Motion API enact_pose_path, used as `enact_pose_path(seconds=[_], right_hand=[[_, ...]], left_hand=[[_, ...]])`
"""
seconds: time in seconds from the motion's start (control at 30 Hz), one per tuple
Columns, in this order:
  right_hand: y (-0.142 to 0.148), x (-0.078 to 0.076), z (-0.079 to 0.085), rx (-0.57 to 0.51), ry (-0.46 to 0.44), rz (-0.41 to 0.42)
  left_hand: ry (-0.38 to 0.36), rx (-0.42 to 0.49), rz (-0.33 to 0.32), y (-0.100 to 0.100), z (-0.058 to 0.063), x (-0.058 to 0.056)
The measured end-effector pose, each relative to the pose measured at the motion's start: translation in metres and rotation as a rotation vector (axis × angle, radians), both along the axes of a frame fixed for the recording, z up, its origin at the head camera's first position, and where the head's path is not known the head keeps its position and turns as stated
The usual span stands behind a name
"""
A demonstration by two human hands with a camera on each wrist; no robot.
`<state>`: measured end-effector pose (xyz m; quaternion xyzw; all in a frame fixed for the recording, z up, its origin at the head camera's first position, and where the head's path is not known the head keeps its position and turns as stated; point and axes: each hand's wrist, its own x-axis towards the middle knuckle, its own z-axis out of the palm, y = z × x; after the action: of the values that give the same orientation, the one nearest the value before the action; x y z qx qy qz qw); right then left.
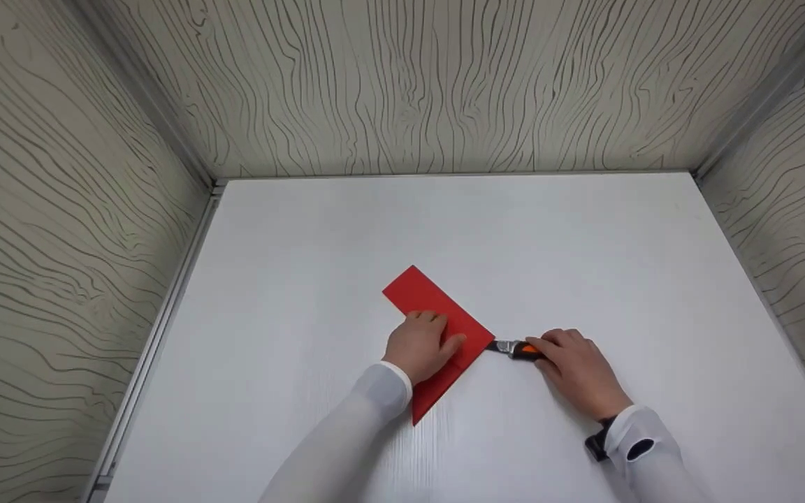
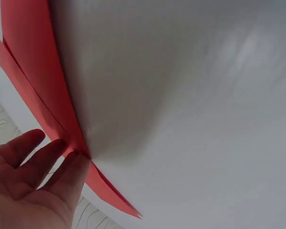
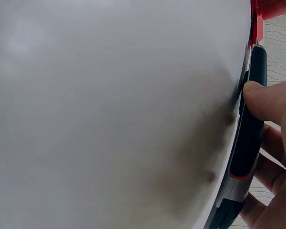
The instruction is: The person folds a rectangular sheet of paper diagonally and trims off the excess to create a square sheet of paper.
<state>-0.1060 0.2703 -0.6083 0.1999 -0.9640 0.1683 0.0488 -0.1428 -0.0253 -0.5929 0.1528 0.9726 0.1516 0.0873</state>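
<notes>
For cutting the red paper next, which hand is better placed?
Probably the right hand: it grips the knife, with the tip at the corner of the red paper. The left hand rests on that paper.

I had one left hand [image 1: 418, 347] and one right hand [image 1: 579, 370], two white sleeves [image 1: 336, 436] and one black wristband [image 1: 596, 446]. One table [image 1: 444, 223] carried one folded red paper [image 1: 460, 319] and one knife [image 1: 514, 348], short of its far edge. Three patterned walls [image 1: 402, 91] stood round it: one each along its far, left and right edges.

In the head view, the hands [image 1: 418, 347] [image 1: 579, 372] hide part of the red paper [image 1: 469, 332] and knife handle [image 1: 523, 351].
</notes>
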Motion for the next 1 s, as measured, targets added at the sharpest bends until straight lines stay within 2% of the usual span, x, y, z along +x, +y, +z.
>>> enact_pose_path(seconds=[0.2, 0.43, 0.73, 1.0], right_hand=[[-0.001, 0.0, 0.0, 0.018, -0.01, -0.004], [-0.002, -0.001, 0.001, 0.025, -0.015, -0.012], [0.0, -0.001, -0.002, 0.014, 0.001, -0.01], [0.0, -0.002, -0.001, 0.01, 0.009, -0.002]], left_hand=[[0.066, -0.142, -0.029, 0.007, -0.012, 0.007], [0.062, -0.276, -0.044, 0.008, -0.013, 0.007], [0.007, -0.266, -0.053, 0.005, -0.013, 0.007], [0.009, -0.298, -0.067, 0.005, -0.01, 0.008]])
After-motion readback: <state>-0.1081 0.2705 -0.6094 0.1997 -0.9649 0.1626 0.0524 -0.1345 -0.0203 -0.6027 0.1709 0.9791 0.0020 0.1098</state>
